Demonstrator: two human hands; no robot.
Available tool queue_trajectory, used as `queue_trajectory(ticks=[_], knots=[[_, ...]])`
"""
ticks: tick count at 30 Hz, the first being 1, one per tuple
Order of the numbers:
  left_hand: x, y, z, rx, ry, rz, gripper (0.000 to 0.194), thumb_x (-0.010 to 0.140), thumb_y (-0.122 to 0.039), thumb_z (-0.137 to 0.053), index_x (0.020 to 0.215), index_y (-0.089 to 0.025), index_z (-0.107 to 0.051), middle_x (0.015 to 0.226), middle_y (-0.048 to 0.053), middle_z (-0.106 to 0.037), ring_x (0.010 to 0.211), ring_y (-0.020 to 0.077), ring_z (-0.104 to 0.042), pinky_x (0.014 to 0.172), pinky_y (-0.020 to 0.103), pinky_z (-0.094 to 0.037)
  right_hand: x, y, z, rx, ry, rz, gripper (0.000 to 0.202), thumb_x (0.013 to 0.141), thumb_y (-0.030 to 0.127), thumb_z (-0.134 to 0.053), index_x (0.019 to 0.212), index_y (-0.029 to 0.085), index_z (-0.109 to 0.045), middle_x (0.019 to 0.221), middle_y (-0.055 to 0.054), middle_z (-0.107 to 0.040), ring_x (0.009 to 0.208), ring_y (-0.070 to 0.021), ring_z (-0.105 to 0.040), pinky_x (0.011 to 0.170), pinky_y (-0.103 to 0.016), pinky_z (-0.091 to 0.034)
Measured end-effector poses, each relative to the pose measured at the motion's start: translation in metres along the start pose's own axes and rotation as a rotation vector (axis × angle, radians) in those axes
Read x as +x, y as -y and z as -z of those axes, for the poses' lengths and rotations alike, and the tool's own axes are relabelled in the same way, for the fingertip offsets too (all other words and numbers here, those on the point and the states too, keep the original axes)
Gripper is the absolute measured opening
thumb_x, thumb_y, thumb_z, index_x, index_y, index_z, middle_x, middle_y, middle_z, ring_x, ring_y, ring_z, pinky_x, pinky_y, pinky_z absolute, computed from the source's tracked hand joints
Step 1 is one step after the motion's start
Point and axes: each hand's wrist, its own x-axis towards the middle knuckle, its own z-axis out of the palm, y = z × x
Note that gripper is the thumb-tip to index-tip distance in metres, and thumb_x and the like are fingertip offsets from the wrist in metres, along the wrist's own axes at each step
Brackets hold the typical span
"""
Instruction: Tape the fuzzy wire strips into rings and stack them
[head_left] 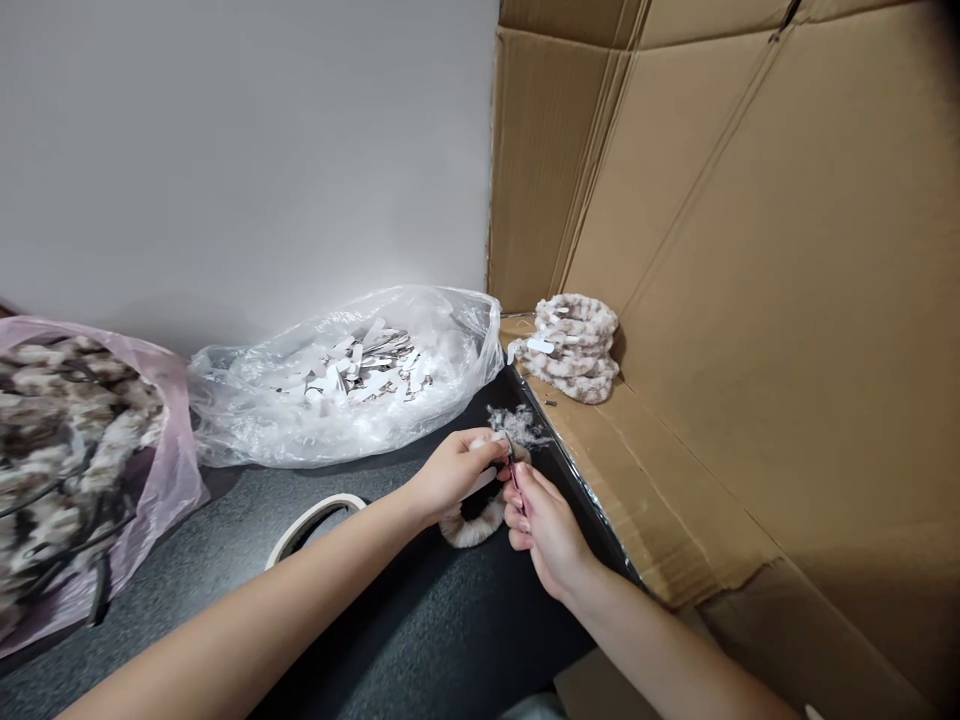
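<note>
Hands working a fuzzy hair tie over the dark table.
Left hand (455,470) pinches the hair tie (474,527), which hangs just below both hands; right hand (541,525) pinches a thin pink tool (514,472) against it, near the cardboard box (750,300).

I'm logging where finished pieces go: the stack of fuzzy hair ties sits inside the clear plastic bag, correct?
Not quite. The head view shows the stack of fuzzy hair ties sitting on the cardboard box flap, beside the clear plastic bag, which holds white tags.
</note>
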Motion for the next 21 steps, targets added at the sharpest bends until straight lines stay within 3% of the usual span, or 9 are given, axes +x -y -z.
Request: queue_trajectory(ticks=[11, 21], knots=[[0.0011, -0.0034, -0.0007, 0.006, 0.051, 0.110, 0.026, 0.068, -0.038, -0.065, 0.060, -0.016, -0.054, 0.059, 0.001, -0.056, 0.055, 0.0121, -0.052, 0.054, 0.023, -0.039, 0.0036, 0.0040, 0.0005, 0.034, 0.022, -0.043, 0.049, 0.061, 0.056, -0.073, 0.080, 0.019, -0.048, 0.061, 0.009, -0.039, 0.042, -0.0007, -0.022, 0.039, -0.015, -0.005], [0.0028, -0.0029, -0.0019, -0.060, 0.037, 0.073, 0.022, 0.067, -0.032, -0.065, 0.058, -0.015, -0.055, 0.058, 0.000, -0.055, 0.057, 0.0116, -0.052, 0.059, 0.024, -0.041, 0.0021, 0.0020, 0.0031, 0.013, 0.011, -0.043, 0.049, 0.062, 0.057, -0.072, 0.080, 0.018, -0.048, 0.060, 0.009, -0.036, 0.042, -0.0006, -0.019, 0.040, -0.016, -0.004]])
